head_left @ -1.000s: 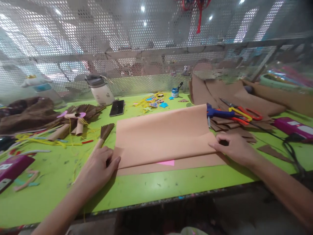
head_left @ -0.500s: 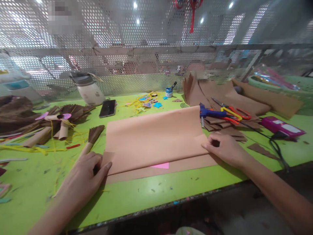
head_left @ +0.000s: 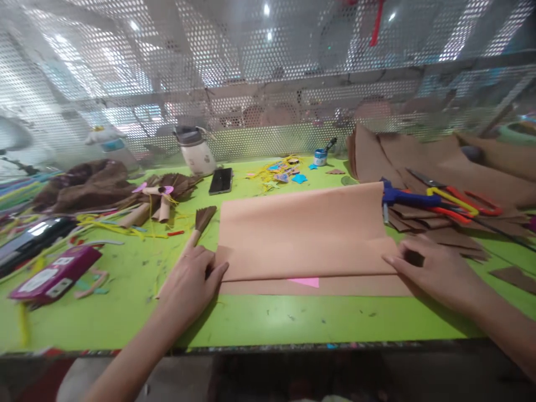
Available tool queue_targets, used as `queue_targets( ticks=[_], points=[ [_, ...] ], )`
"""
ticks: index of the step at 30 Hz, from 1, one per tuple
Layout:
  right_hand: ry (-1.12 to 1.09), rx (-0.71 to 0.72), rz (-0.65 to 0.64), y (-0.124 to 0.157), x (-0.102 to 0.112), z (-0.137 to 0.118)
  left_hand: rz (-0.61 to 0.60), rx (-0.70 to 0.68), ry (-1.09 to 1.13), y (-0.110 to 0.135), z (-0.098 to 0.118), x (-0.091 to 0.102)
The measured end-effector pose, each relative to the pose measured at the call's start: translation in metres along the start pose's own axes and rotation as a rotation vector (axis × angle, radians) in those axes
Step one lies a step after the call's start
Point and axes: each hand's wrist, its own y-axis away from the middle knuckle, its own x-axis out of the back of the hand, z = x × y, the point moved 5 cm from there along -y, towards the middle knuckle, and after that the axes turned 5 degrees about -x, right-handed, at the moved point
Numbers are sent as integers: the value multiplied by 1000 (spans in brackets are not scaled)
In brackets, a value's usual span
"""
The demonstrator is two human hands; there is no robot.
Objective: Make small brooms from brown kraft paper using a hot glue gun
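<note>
A large peach-coloured sheet (head_left: 301, 231) lies folded over on the green table (head_left: 268, 324), its upper layer stopping short of the lower brown edge (head_left: 335, 287). My left hand (head_left: 190, 282) pinches the sheet's near left corner between thumb and curled fingers. My right hand (head_left: 435, 271) pinches the near right corner the same way. A small pink triangle (head_left: 306, 282) peeks out between the two layers near the front.
Scissors with red and yellow handles (head_left: 460, 200) and a blue tool (head_left: 408, 197) lie on brown cut pieces (head_left: 422, 162) at right. A phone (head_left: 221, 180), a white jug (head_left: 195, 151), a small paint pot (head_left: 320, 157), brown fringed rolls (head_left: 159, 195) and a magenta box (head_left: 54, 273) sit at left and back. Perforated screen behind.
The view has swung to the left and back right, so everything shifts in frame. Both hands keep their grip on the sheet's near corners; the top edge sits slightly closer to the front edge.
</note>
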Motion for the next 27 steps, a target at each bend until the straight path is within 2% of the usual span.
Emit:
queue_targets(
  ticks=[5,8,11,13,15,17,19,22,24,27],
  points=[
    [13,17,31,2,-2,4,15,12,-69,3,2,0],
    [10,49,121,4,-2,3,27,29,-125,5,3,1],
    [66,203,250,8,1,-9,73,47,-172,7,7,3],
    [124,325,289,10,2,-20,135,40,-212,8,13,6],
    [172,421,262,11,2,-31,195,-9,-263,7,22,9],
    [207,515,177,10,2,-40,192,-145,-289,4,33,10],
    [220,601,59,9,1,-48,105,-341,-277,1,44,10],
    [239,678,-80,8,2,-56,-127,-600,-223,-3,57,8],
    [269,694,-110,8,4,-58,-243,-679,-219,-4,63,8],
    [298,706,-85,9,5,-58,-323,-684,-300,-6,71,10]
  ],
)
